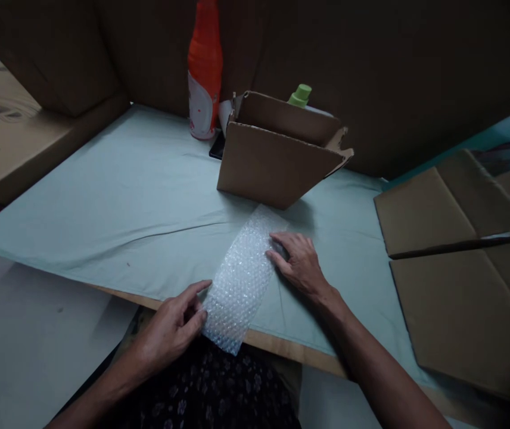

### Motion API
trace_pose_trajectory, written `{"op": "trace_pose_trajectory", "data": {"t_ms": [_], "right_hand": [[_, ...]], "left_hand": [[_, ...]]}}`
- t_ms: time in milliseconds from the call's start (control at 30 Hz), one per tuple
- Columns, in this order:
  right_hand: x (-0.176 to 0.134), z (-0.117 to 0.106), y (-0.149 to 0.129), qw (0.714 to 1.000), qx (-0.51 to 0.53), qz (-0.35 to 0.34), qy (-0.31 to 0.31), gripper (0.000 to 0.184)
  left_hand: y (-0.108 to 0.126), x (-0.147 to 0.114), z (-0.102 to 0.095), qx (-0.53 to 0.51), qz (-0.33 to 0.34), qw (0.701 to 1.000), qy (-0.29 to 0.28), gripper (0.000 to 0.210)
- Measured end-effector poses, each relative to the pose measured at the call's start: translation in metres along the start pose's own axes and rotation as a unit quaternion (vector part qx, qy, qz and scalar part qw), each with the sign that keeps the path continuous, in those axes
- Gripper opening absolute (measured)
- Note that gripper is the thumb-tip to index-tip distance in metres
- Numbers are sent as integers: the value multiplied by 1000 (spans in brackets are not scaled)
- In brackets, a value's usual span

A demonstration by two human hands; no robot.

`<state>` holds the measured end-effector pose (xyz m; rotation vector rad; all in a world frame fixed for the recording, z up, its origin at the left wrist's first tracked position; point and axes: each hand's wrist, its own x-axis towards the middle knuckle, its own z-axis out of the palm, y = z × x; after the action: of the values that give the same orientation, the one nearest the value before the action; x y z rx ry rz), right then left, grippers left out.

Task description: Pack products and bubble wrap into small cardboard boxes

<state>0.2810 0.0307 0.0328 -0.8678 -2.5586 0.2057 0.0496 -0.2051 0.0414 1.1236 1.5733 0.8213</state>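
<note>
A strip of clear bubble wrap [242, 277] lies slanted across the pale green cloth, its near end hanging past the table's front edge. My left hand [172, 326] is at its lower left edge, index finger and thumb apart, with the tips touching or very close to the wrap. On the opposite side, my right hand [298, 261] rests at the upper right edge. Its fingers bend a little, thumb and index parted, and their tips meet the wrap's rim. Neither hand visibly grips it.
Behind the wrap stands an open cardboard box [277, 161], with a green-capped bottle [300, 95] beyond it. An orange bottle [205, 71] and a dark flat object [217, 146] are beside it. Folded cardboard pieces [460, 304] lie right; a large carton [9, 131] sits left.
</note>
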Motion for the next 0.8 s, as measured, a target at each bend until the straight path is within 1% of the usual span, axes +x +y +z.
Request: {"op": "trace_pose_trajectory", "data": {"t_ms": [133,200,267,400,467,500,567,633,667,733,800], "right_hand": [[-2,2,-13,999,24,-39,29,26],[-7,-3,-21,996,49,-73,15,26],[-16,-14,-31,991,76,-108,-19,30],[-38,-36,-57,976,111,-142,-125,49],[-47,-37,-71,967,103,-164,-168,53],[-50,-34,-77,963,94,-176,-178,51],[-54,-23,-86,964,72,-194,-170,40],[-57,-9,-90,971,63,-192,-125,27],[-57,-4,-91,975,71,-185,-100,24],[-57,2,-89,979,122,-152,-61,24],[-54,-1,-86,973,212,-73,-59,24]], "left_hand": [[0,-7,0,24,-12,999,30,57],[0,-11,1,30,-23,998,53,57],[1,-15,3,27,-37,997,70,56],[4,-18,7,7,-57,995,77,57],[5,-18,8,5,-59,995,83,58],[6,-17,9,3,-59,995,85,58],[8,-17,9,-15,-60,995,82,59],[10,-18,7,-59,-69,993,72,61],[10,-18,5,-81,-73,992,67,63],[11,-20,-2,-102,-68,990,76,65],[13,-21,-11,-72,-39,989,126,61]]}}
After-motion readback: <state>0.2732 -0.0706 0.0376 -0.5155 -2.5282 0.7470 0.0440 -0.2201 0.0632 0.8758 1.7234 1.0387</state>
